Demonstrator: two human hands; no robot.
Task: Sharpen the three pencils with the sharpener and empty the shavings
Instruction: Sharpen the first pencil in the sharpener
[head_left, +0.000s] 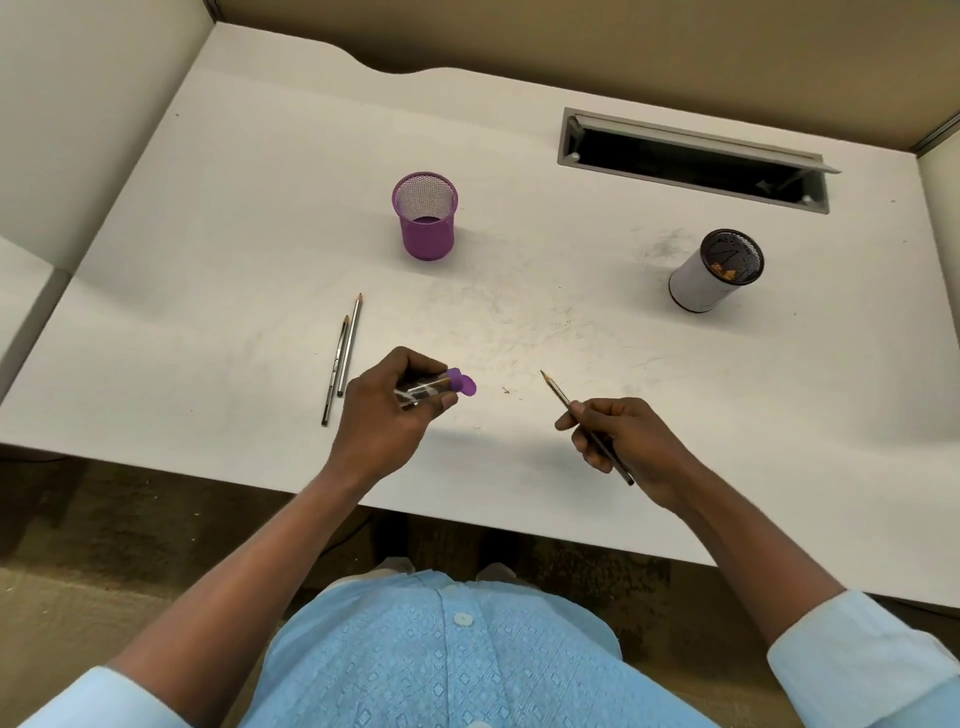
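Two pencils (349, 345) lay side by side on the desk (260, 234), mesh cup (427, 228) stood behind them, canister (701, 283) far right, perhaps shavings (723, 270) in it, cable slot (691, 156) behind it.

My feed is bright and even, lit softly from overhead, and the white desk (260, 208) reads pale and matte. Shadows are faint and diffuse: a grey wash under the left hand (387, 410) and right hand (623, 447), a dim smudge beside the purple mesh cup (427, 228). Below the desk the floor goes dark. The wide lens bows the desk edges toward the corners. The sharpener (428, 392) looks slightly smeared, while the held pencil (561, 397) is fairly crisp.
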